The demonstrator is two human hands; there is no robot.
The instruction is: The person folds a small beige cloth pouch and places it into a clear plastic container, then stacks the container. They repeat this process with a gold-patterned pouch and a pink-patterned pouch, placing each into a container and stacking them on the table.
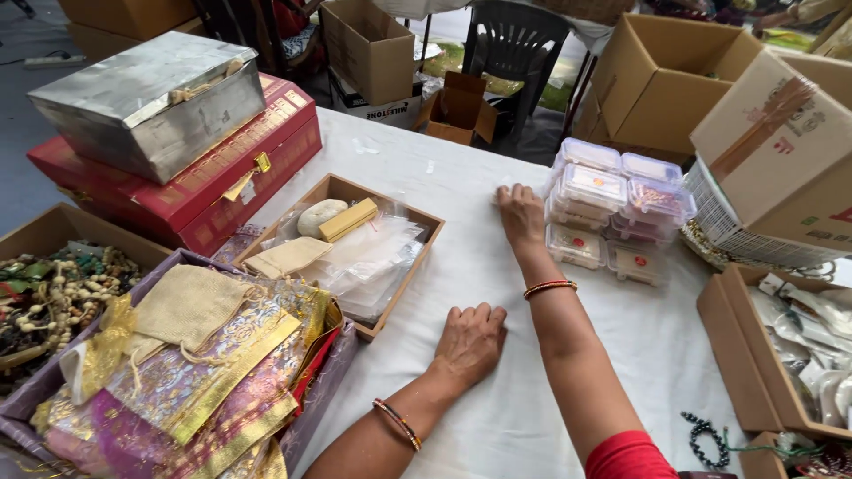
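My left hand (pixel 470 341) rests on the white tablecloth (pixel 497 266), fingers curled under, holding nothing, just right of a shallow wooden tray (pixel 404 293). My right hand (pixel 521 215) reaches forward and lies on the cloth, fingertips pressed down beside a stack of clear plastic boxes (pixel 612 208). Whether something small sits under its fingers is hidden. Both wrists wear bangles.
The tray holds clear pouches, a cream cloth bag and a gold bar-shaped item. A purple box of shiny fabric bags (pixel 191 372) sits at left, with a silver metal box (pixel 151 102) on red cases behind. Cardboard cartons (pixel 661 80) stand right; black beads (pixel 704 439) lie near.
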